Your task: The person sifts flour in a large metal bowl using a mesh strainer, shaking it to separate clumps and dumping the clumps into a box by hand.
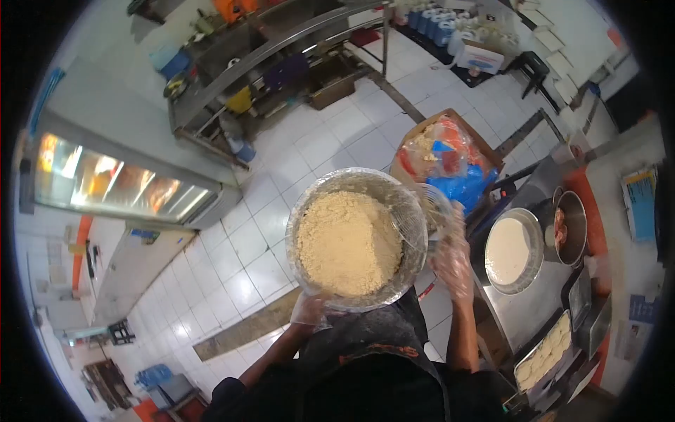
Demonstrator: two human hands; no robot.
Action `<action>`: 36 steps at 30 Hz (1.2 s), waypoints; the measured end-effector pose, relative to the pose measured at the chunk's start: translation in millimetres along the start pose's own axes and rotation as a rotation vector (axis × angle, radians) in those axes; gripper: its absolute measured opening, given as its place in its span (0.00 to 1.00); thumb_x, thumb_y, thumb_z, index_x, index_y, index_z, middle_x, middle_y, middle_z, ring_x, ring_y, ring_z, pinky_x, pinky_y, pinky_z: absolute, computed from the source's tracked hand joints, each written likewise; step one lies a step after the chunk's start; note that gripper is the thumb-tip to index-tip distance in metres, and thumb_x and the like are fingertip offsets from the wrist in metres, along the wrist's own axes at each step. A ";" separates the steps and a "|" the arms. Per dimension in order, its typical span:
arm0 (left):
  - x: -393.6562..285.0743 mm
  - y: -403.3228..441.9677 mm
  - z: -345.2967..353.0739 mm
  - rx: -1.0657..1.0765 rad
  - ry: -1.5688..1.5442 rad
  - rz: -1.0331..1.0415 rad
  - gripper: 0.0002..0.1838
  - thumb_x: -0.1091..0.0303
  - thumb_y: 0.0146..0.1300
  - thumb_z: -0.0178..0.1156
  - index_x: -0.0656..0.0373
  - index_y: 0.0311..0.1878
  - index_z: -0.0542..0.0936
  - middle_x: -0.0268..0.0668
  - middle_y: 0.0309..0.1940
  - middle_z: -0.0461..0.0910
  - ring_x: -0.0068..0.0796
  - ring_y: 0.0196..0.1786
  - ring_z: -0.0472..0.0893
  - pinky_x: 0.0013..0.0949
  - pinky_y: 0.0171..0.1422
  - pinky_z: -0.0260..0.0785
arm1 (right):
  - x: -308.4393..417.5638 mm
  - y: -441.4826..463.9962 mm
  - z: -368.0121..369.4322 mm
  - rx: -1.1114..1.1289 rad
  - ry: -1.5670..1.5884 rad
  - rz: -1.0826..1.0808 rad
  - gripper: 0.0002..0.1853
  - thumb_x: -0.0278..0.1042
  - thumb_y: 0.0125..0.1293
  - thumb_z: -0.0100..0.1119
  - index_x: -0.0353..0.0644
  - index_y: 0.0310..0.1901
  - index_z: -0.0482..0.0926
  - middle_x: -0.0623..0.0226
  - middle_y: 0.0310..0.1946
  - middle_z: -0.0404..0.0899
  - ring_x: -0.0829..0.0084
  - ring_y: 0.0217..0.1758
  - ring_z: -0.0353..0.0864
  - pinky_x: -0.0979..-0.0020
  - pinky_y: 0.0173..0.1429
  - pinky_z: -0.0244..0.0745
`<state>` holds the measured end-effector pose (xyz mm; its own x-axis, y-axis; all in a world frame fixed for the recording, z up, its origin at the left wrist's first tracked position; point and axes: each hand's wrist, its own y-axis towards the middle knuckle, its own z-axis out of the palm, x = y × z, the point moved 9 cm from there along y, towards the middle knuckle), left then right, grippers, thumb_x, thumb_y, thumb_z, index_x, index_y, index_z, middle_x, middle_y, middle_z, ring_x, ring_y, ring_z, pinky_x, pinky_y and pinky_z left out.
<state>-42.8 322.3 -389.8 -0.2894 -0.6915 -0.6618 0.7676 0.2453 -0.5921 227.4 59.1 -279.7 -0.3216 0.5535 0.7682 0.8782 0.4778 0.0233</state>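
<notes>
A large metal bowl (pixel 301 278) of pale yellow, crumbly flour-like coating (pixel 348 243) is in front of my body. My left hand (pixel 309 311), in a clear plastic glove, grips the bowl's near-left rim. On the right side, my gloved right hand (pixel 452 260) is closed at the edge of a round wire strainer (pixel 432 205), which overlaps the bowl's right rim. Its fingers are partly hidden, and the strainer's handle cannot be made out. Just beyond is a cardboard box (pixel 455 117) with plastic bags of food and a blue bag (pixel 463 188).
Right of me, a steel counter (pixel 503 306) holds a pan of white batter (pixel 510 250), a deep pot (pixel 571 225) and a tray of pale pieces (pixel 545 352). A lit display case (pixel 119 176) stands left. Sinks (pixel 232 60) and blue jugs (pixel 439 32) are behind.
</notes>
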 end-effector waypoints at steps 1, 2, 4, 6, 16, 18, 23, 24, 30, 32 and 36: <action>-10.7 5.0 26.6 -0.012 -0.251 -0.104 0.18 0.70 0.65 0.50 0.64 0.56 0.65 0.46 0.49 0.72 0.44 0.48 0.76 0.54 0.44 0.77 | 21.5 32.8 -0.8 0.000 0.093 -0.064 0.25 0.38 0.66 0.47 0.40 0.64 0.61 0.55 0.60 0.67 0.61 0.63 0.64 0.63 0.68 0.57; -29.5 8.9 48.6 -0.003 -0.086 -0.090 0.14 0.69 0.64 0.50 0.64 0.51 0.69 0.43 0.42 0.74 0.38 0.42 0.76 0.46 0.41 0.76 | 33.9 54.6 6.5 -0.009 0.154 -0.096 0.24 0.38 0.66 0.47 0.39 0.63 0.64 0.56 0.61 0.66 0.62 0.64 0.64 0.64 0.69 0.53; -55.2 23.7 79.4 0.015 0.234 -0.066 0.11 0.67 0.64 0.50 0.64 0.43 0.76 0.38 0.33 0.77 0.29 0.33 0.77 0.34 0.36 0.74 | 36.0 84.8 34.8 -0.038 0.249 -0.130 0.23 0.36 0.66 0.47 0.38 0.61 0.66 0.56 0.62 0.66 0.63 0.65 0.63 0.65 0.71 0.49; -61.8 49.5 92.4 0.019 0.552 -0.075 0.11 0.68 0.63 0.49 0.64 0.40 0.78 0.36 0.30 0.78 0.25 0.31 0.78 0.31 0.34 0.76 | 47.9 105.5 44.5 -0.011 0.321 -0.114 0.23 0.35 0.66 0.46 0.38 0.62 0.65 0.56 0.62 0.65 0.64 0.66 0.62 0.66 0.70 0.49; -87.5 163.5 94.2 0.421 1.073 0.050 0.13 0.69 0.62 0.49 0.70 0.44 0.71 0.46 0.38 0.78 0.32 0.35 0.82 0.33 0.34 0.79 | -50.2 138.3 154.9 0.087 0.599 0.398 0.21 0.35 0.62 0.51 0.40 0.57 0.69 0.60 0.36 0.77 0.62 0.31 0.74 0.65 0.42 0.71; -97.7 183.4 89.1 0.399 0.994 -0.013 0.19 0.67 0.60 0.52 0.71 0.51 0.66 0.48 0.44 0.75 0.38 0.38 0.81 0.35 0.33 0.80 | -57.2 153.2 163.3 0.051 0.356 0.175 0.20 0.35 0.61 0.51 0.41 0.56 0.71 0.57 0.32 0.77 0.58 0.29 0.74 0.62 0.37 0.72; -139.3 215.3 103.8 0.263 0.804 -0.307 0.27 0.67 0.60 0.54 0.67 0.59 0.58 0.48 0.48 0.72 0.39 0.40 0.80 0.34 0.31 0.80 | -37.8 172.4 112.6 -0.245 0.151 0.325 0.18 0.36 0.61 0.52 0.36 0.50 0.72 0.44 0.35 0.77 0.46 0.37 0.76 0.56 0.40 0.72; -144.2 230.8 107.9 0.299 0.839 -0.321 0.28 0.67 0.60 0.53 0.66 0.61 0.56 0.48 0.49 0.71 0.40 0.40 0.80 0.34 0.31 0.80 | -44.1 179.5 111.9 -0.285 0.147 0.355 0.18 0.38 0.61 0.51 0.36 0.49 0.73 0.43 0.37 0.77 0.46 0.40 0.76 0.56 0.43 0.71; -181.4 291.1 103.5 0.345 0.786 -0.312 0.32 0.68 0.61 0.54 0.63 0.64 0.50 0.48 0.53 0.67 0.43 0.42 0.79 0.37 0.33 0.81 | -69.7 186.3 109.9 -0.476 0.205 0.576 0.16 0.36 0.61 0.51 0.34 0.45 0.75 0.49 0.31 0.79 0.56 0.33 0.79 0.57 0.39 0.71; -182.0 308.5 89.9 0.368 0.744 -0.357 0.32 0.68 0.61 0.54 0.62 0.64 0.50 0.49 0.52 0.67 0.43 0.43 0.79 0.39 0.33 0.81 | -88.4 181.7 116.0 -0.301 0.221 0.810 0.15 0.36 0.61 0.51 0.34 0.45 0.75 0.51 0.31 0.78 0.61 0.34 0.78 0.59 0.39 0.70; -196.2 324.0 98.6 0.528 0.661 -0.293 0.33 0.69 0.61 0.55 0.62 0.64 0.50 0.50 0.52 0.67 0.44 0.44 0.78 0.44 0.33 0.81 | -71.2 185.0 100.5 -0.494 0.255 0.706 0.17 0.37 0.61 0.52 0.35 0.47 0.73 0.52 0.34 0.78 0.61 0.38 0.76 0.61 0.43 0.71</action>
<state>319.1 470.6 -406.5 -0.6604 -0.1042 -0.7437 0.7270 -0.3369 -0.5983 377.2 176.7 -394.4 0.3872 0.4107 0.8255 0.9129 -0.2963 -0.2808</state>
